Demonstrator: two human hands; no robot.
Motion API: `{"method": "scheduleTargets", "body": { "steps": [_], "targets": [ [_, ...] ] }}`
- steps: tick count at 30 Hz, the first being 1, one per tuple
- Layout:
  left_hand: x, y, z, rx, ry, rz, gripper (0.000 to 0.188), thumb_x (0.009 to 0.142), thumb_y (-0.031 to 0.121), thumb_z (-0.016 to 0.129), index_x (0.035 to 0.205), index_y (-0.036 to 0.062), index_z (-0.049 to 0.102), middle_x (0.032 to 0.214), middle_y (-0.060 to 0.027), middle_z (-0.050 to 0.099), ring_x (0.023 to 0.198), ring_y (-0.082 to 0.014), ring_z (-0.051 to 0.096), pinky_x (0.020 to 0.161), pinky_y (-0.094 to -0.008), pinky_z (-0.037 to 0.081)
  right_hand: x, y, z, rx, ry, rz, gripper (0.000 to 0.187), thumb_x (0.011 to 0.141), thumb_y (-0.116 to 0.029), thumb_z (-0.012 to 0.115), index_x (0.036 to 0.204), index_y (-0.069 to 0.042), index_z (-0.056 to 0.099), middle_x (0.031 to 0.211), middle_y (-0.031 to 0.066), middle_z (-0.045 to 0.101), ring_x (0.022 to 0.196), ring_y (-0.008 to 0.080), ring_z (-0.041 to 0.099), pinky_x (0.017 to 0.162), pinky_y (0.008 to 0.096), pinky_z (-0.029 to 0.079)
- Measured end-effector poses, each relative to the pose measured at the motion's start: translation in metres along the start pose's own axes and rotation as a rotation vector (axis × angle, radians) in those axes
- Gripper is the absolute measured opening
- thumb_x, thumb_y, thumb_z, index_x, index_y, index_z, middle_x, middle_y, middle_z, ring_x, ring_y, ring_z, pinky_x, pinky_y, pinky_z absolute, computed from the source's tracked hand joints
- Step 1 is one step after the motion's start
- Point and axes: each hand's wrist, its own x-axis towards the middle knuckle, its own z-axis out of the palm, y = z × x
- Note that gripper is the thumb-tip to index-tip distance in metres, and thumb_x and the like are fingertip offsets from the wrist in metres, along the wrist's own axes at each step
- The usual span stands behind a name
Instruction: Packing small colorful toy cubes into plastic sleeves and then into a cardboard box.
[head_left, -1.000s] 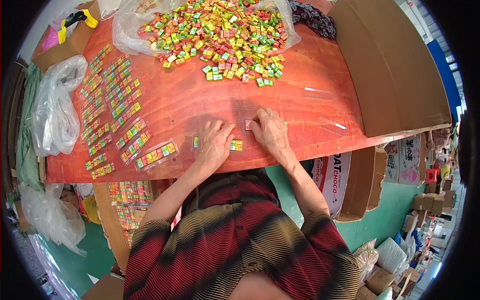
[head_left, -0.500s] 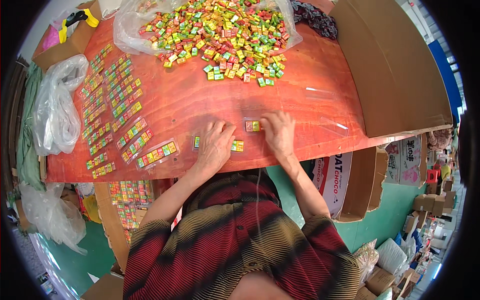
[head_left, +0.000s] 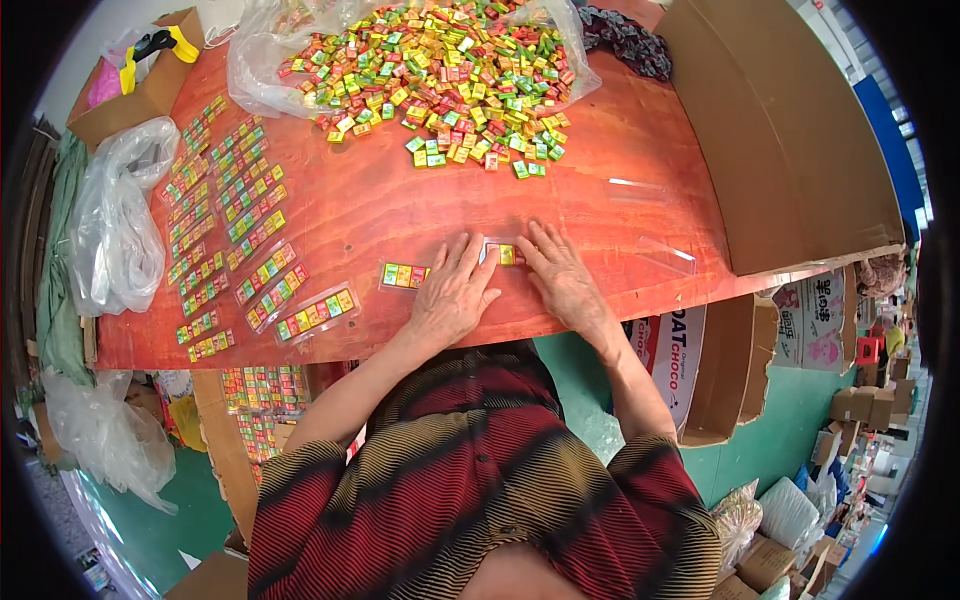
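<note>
My left hand (head_left: 454, 294) lies with fingers stretched out, fingertips at the left end of a small clear plastic tray holding small colored boxes (head_left: 504, 255). Across from it, my right hand (head_left: 566, 278) has its fingers extended to the tray's right end. Between the hands a few red and yellow boxes show; the fingers hide the rest of that tray. Another filled clear tray (head_left: 405, 275) lies to the left, its right part under my left hand. Farther left is a filled tray (head_left: 317, 313) with a row of green, yellow and red boxes.
A big heap of loose little boxes (head_left: 470, 80) spills from a clear bag at the far side of the red table (head_left: 370, 200). Rows of filled trays (head_left: 245, 190) cover the left. Clear trays (head_left: 667, 255) lie at right, beside a tall cardboard box (head_left: 790, 140).
My left hand has moved right, from the left tray to the tray between my hands, uncovering more of the left tray's boxes. My right hand's fingers have spread flatter at that tray's right end.
</note>
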Motion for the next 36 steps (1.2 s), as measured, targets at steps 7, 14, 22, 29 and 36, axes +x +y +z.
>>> {"method": "scheduleTargets", "body": {
  "steps": [7, 14, 22, 29, 36],
  "targets": [
    [0.013, -0.028, -0.005, -0.007, 0.107, -0.001, 0.052, 0.075, 0.02, 0.058, 0.122, 0.0037, 0.04, 0.127, -0.0206, 0.034, 0.119, -0.0364, 0.031, 0.096, -0.047, 0.03, 0.018, 0.0, 0.005, 0.065, 0.26, 0.098, 0.032, 0.072, -0.007, 0.058, 0.104, -0.008, 0.057, 0.106, 0.011, 0.055, 0.086, 0.03, 0.052, 0.075, 0.0433, 0.041],
    [0.023, -0.064, -0.02, 0.079, 0.224, -0.103, 0.045, 0.081, 0.017, 0.05, 0.122, 0.0031, 0.039, 0.126, -0.0189, 0.037, 0.121, -0.0362, 0.029, 0.099, -0.0484, 0.024, 0.105, -0.04, 0.054, 0.35, 0.325, -0.159, 0.026, 0.072, -0.006, 0.049, 0.096, 0.0, 0.056, 0.102, 0.0192, 0.055, 0.094, 0.0352, 0.051, 0.082, 0.0387, 0.041],
    [0.018, -0.092, -0.039, 0.112, 0.208, -0.372, 0.046, 0.083, 0.02, 0.045, 0.123, 0.0003, 0.036, 0.127, -0.0193, 0.036, 0.122, -0.0352, 0.028, 0.098, -0.0491, 0.022, 0.151, -0.067, 0.051, 0.447, 0.463, -0.224, 0.027, 0.071, -0.005, 0.049, 0.096, 0.0, 0.056, 0.101, 0.0158, 0.054, 0.092, 0.0333, 0.051, 0.079, 0.0396, 0.041],
    [0.016, -0.094, -0.046, 0.397, 0.001, -0.254, 0.044, 0.079, 0.017, 0.05, 0.119, 0.0015, 0.042, 0.127, -0.0177, 0.037, 0.119, -0.0336, 0.031, 0.098, -0.0484, 0.024, 0.135, -0.073, 0.067, 0.608, 0.502, -0.331, 0.035, 0.067, 0.0, 0.053, 0.103, -0.001, 0.053, 0.1, 0.0151, 0.056, 0.094, 0.0336, 0.052, 0.08, 0.0411, 0.042],
    [0.023, -0.114, -0.05, 0.563, 0.127, -0.583, 0.043, 0.085, 0.033, 0.044, 0.117, 0.0042, 0.044, 0.12, -0.0186, 0.041, 0.115, -0.0356, 0.035, 0.093, -0.0537, 0.027, 0.081, 0.044, 0.002, 0.068, 0.681, 0.021, 0.03, 0.062, -0.003, 0.058, 0.091, -0.005, 0.059, 0.092, 0.0143, 0.058, 0.084, 0.0316, 0.055, 0.069, 0.0403, 0.046]
  ]
}}
